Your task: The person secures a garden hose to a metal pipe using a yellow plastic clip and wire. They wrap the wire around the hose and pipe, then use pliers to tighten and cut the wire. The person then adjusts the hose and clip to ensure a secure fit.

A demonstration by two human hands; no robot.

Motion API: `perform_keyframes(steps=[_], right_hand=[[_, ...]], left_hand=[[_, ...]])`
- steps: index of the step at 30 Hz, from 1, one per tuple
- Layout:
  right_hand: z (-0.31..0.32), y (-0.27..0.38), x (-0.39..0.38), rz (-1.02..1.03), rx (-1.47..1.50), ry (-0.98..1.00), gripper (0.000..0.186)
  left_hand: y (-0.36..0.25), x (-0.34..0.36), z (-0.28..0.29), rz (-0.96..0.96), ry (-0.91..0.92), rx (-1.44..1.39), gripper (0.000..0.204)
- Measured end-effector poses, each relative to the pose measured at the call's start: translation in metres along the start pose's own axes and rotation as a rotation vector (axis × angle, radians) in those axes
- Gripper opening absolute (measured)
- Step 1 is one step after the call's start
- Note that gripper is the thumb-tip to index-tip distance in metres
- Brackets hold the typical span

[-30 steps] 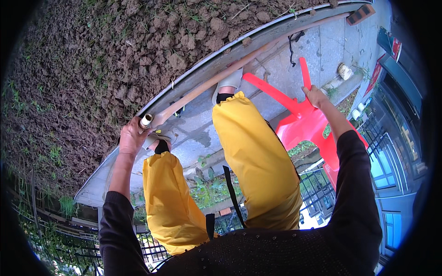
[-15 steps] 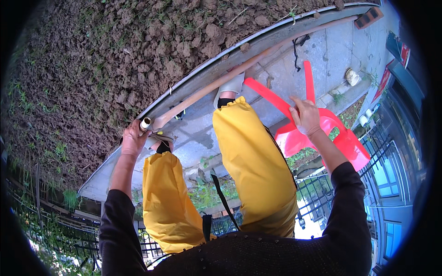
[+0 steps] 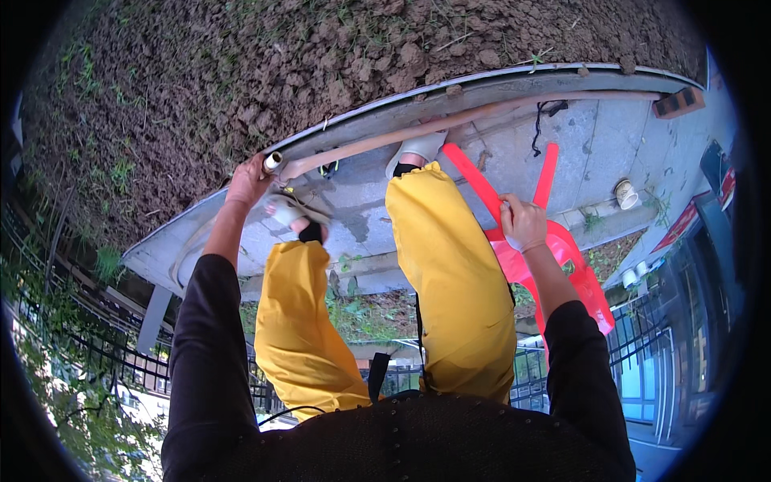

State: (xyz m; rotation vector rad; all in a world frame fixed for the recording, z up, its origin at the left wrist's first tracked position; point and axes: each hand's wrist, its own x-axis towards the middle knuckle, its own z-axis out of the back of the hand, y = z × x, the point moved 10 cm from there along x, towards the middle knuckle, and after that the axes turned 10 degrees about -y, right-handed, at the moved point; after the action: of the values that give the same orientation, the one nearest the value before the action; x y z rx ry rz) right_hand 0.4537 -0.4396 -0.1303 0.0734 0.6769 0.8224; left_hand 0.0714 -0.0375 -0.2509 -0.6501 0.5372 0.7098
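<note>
My left hand (image 3: 247,183) grips the near end of a long pale hose (image 3: 450,127), just behind its white nozzle (image 3: 273,161). The hose runs along the metal edging (image 3: 482,80) between the tilled soil and the concrete paving. My right hand (image 3: 522,223) is closed on the leg of an upturned red plastic chair (image 3: 554,249), beside my right knee. My legs in yellow trousers (image 3: 450,281) and pale shoes stand on the concrete between both hands.
Dark clumpy soil (image 3: 265,72) fills the upper left. A small white pot (image 3: 626,194) and a brick (image 3: 679,101) sit on the paving (image 3: 594,136) at right. Black metal railings (image 3: 120,353) run below, with weeds (image 3: 361,305) under my legs.
My right hand has drawn the red chair closer to my right leg. My left hand keeps its hold on the hose end, and the view has tilted slightly.
</note>
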Motion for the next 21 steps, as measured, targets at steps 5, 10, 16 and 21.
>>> perform_keyframes(steps=[5, 10, 16, 21], right_hand=[[-0.012, -0.010, 0.003, 0.056, -0.059, 0.031, 0.015], [-0.016, -0.006, -0.019, 0.145, -0.104, 0.079, 0.018], [0.001, -0.019, -0.024, 0.199, -0.214, 0.078, 0.018], [0.017, -0.032, -0.032, 0.222, -0.272, 0.052, 0.018]], left_hand=[[-0.001, -0.003, 0.000, 0.112, 0.095, 0.038, 0.044], [-0.010, 0.001, 0.009, -0.015, -0.024, 0.048, 0.045], [-0.010, -0.012, 0.007, 0.028, -0.120, -0.016, 0.033], [-0.012, -0.025, 0.016, 0.093, -0.242, -0.093, 0.031]])
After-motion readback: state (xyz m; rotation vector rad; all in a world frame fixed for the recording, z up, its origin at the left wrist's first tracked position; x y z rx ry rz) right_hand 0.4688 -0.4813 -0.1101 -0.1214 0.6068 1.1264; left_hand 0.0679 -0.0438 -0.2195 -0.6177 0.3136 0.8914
